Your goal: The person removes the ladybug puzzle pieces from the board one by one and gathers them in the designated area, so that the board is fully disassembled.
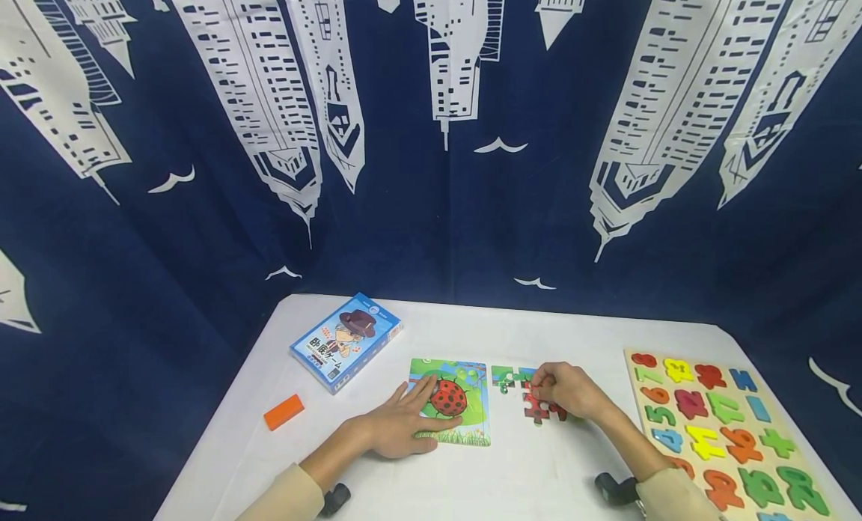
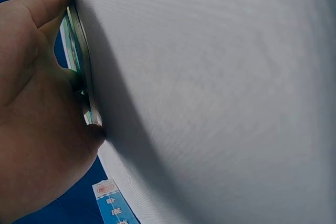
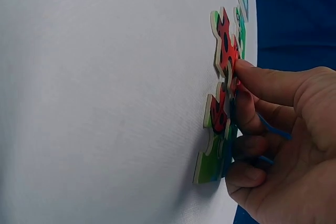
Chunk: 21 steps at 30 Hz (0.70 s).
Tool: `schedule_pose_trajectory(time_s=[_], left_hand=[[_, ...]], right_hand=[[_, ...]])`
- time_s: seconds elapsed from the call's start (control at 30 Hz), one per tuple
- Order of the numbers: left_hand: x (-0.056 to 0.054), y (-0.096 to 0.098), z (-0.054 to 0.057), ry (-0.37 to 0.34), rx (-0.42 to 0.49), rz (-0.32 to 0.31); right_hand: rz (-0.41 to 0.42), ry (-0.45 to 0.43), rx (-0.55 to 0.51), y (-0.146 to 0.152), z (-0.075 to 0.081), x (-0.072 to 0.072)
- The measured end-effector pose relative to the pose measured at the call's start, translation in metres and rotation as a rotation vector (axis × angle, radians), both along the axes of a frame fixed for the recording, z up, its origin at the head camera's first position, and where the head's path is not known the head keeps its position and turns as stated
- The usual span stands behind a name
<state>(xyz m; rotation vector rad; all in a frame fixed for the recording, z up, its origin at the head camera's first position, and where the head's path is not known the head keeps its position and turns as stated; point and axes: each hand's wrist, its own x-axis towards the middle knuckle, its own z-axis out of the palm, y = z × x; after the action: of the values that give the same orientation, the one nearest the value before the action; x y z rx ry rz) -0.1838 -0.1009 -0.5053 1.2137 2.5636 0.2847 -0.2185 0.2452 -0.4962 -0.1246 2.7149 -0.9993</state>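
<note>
A square ladybug picture point(image 1: 475, 403) lies near the middle of the table. My left hand point(image 1: 399, 430) rests on its left side with spread fingers, covering part of the picture; in the left wrist view the thumb point(image 2: 55, 1) is at the board's edge. Just to the right are jigsaw pieces: a green one point(image 1: 502, 376) and a red, black-spotted one point(image 1: 535, 407). My right hand point(image 1: 569, 388) bends over this group, thumb and forefinger pinching a puzzle piece. In the right wrist view, red-and-green pieces point(image 3: 226, 43) stand beside the fingertips, and the curled fingers hide some of them.
A blue card-game box point(image 1: 346, 341) lies at the back left, with an orange block point(image 1: 283, 412) in front of it. On the right is a wooden board point(image 1: 673, 424) of coloured number shapes. A dark blue curtain point(image 1: 431, 229) hangs behind the white table point(image 1: 498, 483).
</note>
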Motion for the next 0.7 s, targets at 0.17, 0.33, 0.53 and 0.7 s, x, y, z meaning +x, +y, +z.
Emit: schedule_pose_trajectory(time_s=[0.17,0.33,0.53,0.7], left_hand=[[0.0003,0.0,-0.0001,-0.002,0.002,0.0],[0.001,-0.0005,0.0011,-0.005,0.003,0.003],[0.0013,-0.0003,0.0026,0.003,0.009,-0.005],[0.0009,-0.0003,0.0012,0.005,0.013,-0.003]], right_hand=[[-0.008,0.008,0.019,-0.0027,0.0003,0.0014],[0.0,0.0,-0.001,-0.004,0.0021,0.0041],[-0.012,-0.013,0.007,-0.0062,0.003,0.0049],[-0.016,-0.023,0.014,-0.0066,0.003,0.0046]])
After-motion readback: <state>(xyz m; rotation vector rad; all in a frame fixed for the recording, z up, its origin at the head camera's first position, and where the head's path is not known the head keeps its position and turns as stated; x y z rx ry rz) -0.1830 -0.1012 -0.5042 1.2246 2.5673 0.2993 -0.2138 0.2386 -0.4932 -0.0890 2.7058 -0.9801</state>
